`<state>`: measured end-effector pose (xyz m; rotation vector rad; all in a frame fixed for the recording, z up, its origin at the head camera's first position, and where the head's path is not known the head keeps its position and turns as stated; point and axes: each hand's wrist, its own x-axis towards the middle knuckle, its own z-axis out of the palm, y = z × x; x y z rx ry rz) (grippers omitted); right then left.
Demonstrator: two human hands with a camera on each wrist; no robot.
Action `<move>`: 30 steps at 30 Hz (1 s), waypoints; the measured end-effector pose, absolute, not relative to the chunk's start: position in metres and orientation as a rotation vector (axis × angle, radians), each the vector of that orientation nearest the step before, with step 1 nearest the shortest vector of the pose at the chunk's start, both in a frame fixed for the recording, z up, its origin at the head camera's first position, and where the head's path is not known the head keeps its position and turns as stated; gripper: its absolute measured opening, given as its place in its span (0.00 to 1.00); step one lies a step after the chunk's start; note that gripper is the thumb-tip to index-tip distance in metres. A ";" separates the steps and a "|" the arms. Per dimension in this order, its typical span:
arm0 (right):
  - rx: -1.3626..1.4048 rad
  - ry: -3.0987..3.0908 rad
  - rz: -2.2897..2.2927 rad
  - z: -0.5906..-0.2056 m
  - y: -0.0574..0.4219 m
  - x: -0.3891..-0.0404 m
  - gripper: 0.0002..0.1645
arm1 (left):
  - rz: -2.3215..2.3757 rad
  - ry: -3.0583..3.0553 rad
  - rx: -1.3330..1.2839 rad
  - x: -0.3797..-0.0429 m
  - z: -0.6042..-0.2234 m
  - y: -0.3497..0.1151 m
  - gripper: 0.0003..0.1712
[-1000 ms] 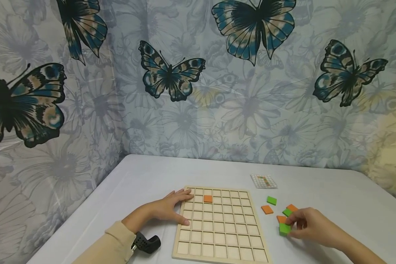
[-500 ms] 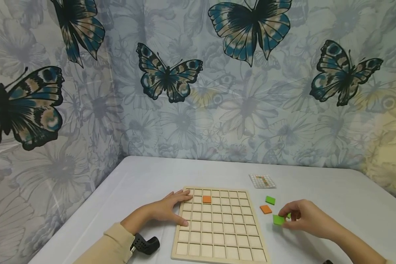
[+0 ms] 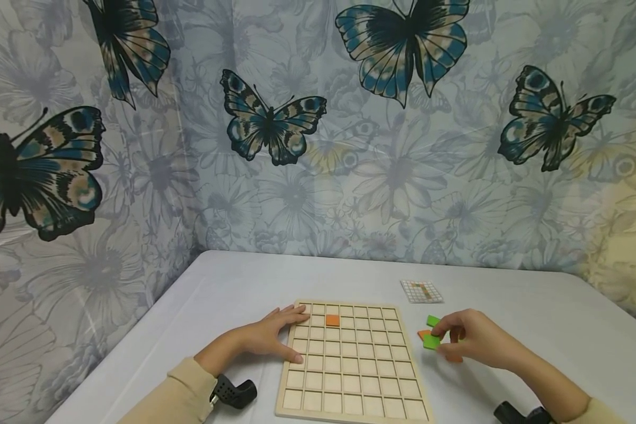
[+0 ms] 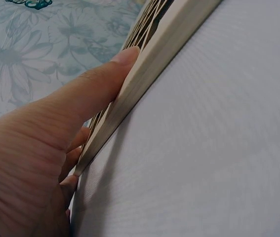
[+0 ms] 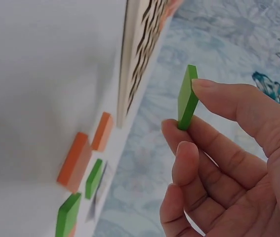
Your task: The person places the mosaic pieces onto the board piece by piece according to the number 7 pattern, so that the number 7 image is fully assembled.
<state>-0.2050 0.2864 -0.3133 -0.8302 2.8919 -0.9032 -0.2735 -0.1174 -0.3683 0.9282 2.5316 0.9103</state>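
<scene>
My left hand [image 3: 270,334] rests along the left edge of a wooden grid board [image 3: 353,384], fingers spread at the far part and thumb over the near part of that edge. In the left wrist view the thumb [image 4: 95,89] lies across the rim. An orange square tile [image 3: 332,320] sits in a cell near the board's far side. To the right of the board, my right hand [image 3: 474,338] pinches a green square tile [image 5: 186,98] between thumb and forefinger, raised above the table. The other fingers of that hand are loosely curled.
Loose tiles lie right of the board: a green tile [image 3: 433,321], an orange tile [image 5: 102,132], another orange tile [image 5: 74,163] and a second green tile [image 5: 68,215]. Behind them is a small printed grid card [image 3: 421,291]. Butterfly-patterned cloth [image 3: 275,206] stands behind the white table [image 3: 244,271].
My right hand has lifted the green tile off the group of loose tiles and carried it left and away from me, toward the board. The left hand stays on the board's edge.
</scene>
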 end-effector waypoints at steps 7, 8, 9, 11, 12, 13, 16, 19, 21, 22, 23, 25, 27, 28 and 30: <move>-0.812 2.896 -0.907 -0.311 0.273 -0.217 0.14 | 0.904 2.536 0.923 -0.273 -0.368 -0.118 0.50; -0.806 2.891 -0.909 -0.311 0.271 -0.219 0.14 | 0.900 2.538 0.920 -0.273 -0.368 -0.118 0.50; -0.801 2.889 -0.909 -0.311 0.270 -0.222 0.14 | 0.898 2.539 0.919 -0.274 -0.368 -0.118 0.50; -0.792 2.890 -0.912 -0.312 0.266 -0.226 0.15 | 0.897 2.538 0.925 -0.274 -0.368 -0.119 0.50; -0.791 2.893 -0.908 -0.311 0.264 -0.228 0.15 | 0.898 2.535 0.926 -0.274 -0.368 -0.118 0.50; -0.788 2.895 -0.909 -0.311 0.262 -0.229 0.15 | 0.901 2.531 0.927 -0.274 -0.368 -0.118 0.50; -0.788 2.896 -0.913 -0.309 0.256 -0.232 0.15 | 0.904 2.529 0.928 -0.274 -0.369 -0.118 0.50; -0.810 2.892 -0.915 -0.307 0.249 -0.236 0.15 | 0.904 2.532 0.925 -0.274 -0.368 -0.119 0.50; -0.822 2.884 -0.922 -0.307 0.245 -0.240 0.15 | 0.905 2.535 0.920 -0.274 -0.368 -0.119 0.50; -0.821 2.883 -0.923 -0.307 0.243 -0.242 0.15 | 0.907 2.534 0.917 -0.274 -0.368 -0.119 0.50; -0.822 2.882 -0.920 -0.308 0.241 -0.244 0.15 | 0.908 2.533 0.915 -0.274 -0.368 -0.119 0.50; -0.808 2.873 -0.926 -0.310 0.237 -0.249 0.14 | 0.907 2.531 0.915 -0.274 -0.368 -0.120 0.49; -0.802 2.867 -0.930 -0.312 0.234 -0.253 0.14 | 0.900 2.531 0.920 -0.274 -0.368 -0.120 0.49; -0.800 2.865 -0.933 -0.313 0.232 -0.255 0.14 | 0.898 2.531 0.922 -0.274 -0.368 -0.120 0.49; -0.810 2.856 -0.946 -0.315 0.230 -0.258 0.14 | 0.892 2.535 0.925 -0.275 -0.368 -0.119 0.49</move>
